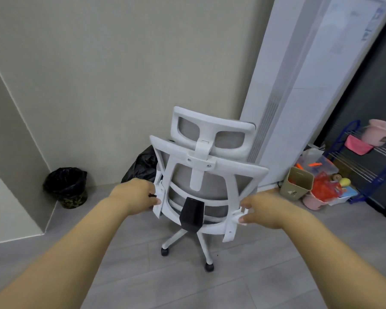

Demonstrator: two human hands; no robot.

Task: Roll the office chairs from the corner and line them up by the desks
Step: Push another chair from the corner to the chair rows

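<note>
A white-framed office chair with grey mesh back and headrest stands in the corner, its back turned to me. Its white star base with black castors rests on the grey floor. My left hand grips the left edge of the backrest frame. My right hand touches the right edge of the frame low down, fingers curled around it. No desks are in view.
A black-bagged bin sits in the left corner. A black rubbish bag lies behind the chair. A tall white standing unit leans up at right. A beige container, pink tubs and a blue wire rack crowd the right.
</note>
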